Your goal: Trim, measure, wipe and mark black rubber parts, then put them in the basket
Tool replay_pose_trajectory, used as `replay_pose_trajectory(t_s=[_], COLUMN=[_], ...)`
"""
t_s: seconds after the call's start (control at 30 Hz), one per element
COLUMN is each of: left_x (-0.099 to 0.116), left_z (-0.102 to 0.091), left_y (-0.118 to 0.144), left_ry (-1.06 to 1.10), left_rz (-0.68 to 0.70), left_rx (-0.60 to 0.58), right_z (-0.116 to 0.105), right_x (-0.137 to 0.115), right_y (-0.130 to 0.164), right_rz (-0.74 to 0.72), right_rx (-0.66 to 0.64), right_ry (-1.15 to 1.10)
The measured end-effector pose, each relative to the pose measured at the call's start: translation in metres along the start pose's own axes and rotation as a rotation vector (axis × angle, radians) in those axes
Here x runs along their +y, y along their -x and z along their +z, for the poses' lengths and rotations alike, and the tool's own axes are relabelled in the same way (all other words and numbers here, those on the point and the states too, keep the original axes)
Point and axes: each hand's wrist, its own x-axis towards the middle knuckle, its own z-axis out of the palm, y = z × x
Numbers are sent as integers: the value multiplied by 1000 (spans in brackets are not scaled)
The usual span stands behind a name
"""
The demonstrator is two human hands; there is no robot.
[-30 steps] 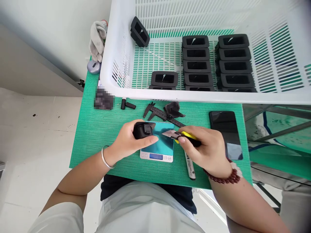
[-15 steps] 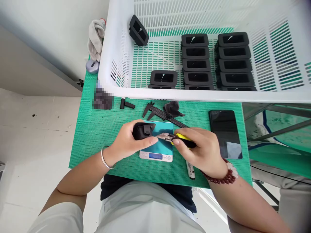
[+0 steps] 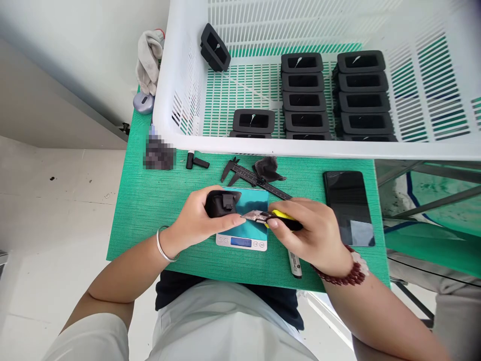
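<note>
Green surface (image 3: pixel 150 200) under white basket (image 3: pixel 176 100) | left hand (image 3: pixel 195 220) clamped on black part (image 3: pixel 220 203) above scale (image 3: pixel 248 233); right hand (image 3: pixel 315 233) gripping knife (image 3: pixel 270 217), blade at part's edge | judged: trimming; next stroke needs steady, shallow pressure | cut edge hidden; scale display unreadable

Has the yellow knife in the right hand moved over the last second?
Yes. The yellow knife has slid left across the scale, its blade tip now at the black part.

Scale (image 3: pixel 241 241) before caliper (image 3: pixel 255 179) — phone (image 3: pixel 348 206) right, basket (image 3: pixel 285 145) behind
</note>
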Motion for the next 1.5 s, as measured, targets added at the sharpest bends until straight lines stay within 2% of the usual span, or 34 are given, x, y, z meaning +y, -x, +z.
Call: replay_pose_trajectory(t_s=[0.37, 0.5, 0.67, 0.83, 0.93, 1.0, 1.1, 1.17, 1.27, 1.33, 1.5], left_x=[7, 8, 7, 7, 8, 8, 6, 5, 3, 3, 4], left_z=[2, 3, 3, 2, 3, 3, 4, 4, 6, 7, 9], left_y=[2, 3, 4, 5, 5, 5, 5, 4, 5, 6, 8], left_ry=[54, 47, 69, 63, 62, 62, 33, -15, -97, -162, -327], left_rz=[-20, -29, -50, -81, -73, -69, -40, -2, 56, 99, 232], left_rx=[-87, -140, -182, -168, -163, -145, -93, -56, -3, 35, 116], right_z=[-6, -7, -5, -7, -6, -4, -2, -2, -4, -4, 2], right_x=[12, 16, 16, 13, 12, 10, 4, -3, -14, -21, -31], right_y=[0, -1, -2, -3, 1, 5, 10, 10, 6, 4, 2], right_rz=[-182, -215, -143, -60, 8, 78, 209, 301, 421, 452, 491], right_rx=[-11, -63, -115, -86, -21, 71, 180, 150, 17, -64, -163], right_ry=[-13, -43, -127, -275, -246, -237, -316, -370, -558, -733, -1132])
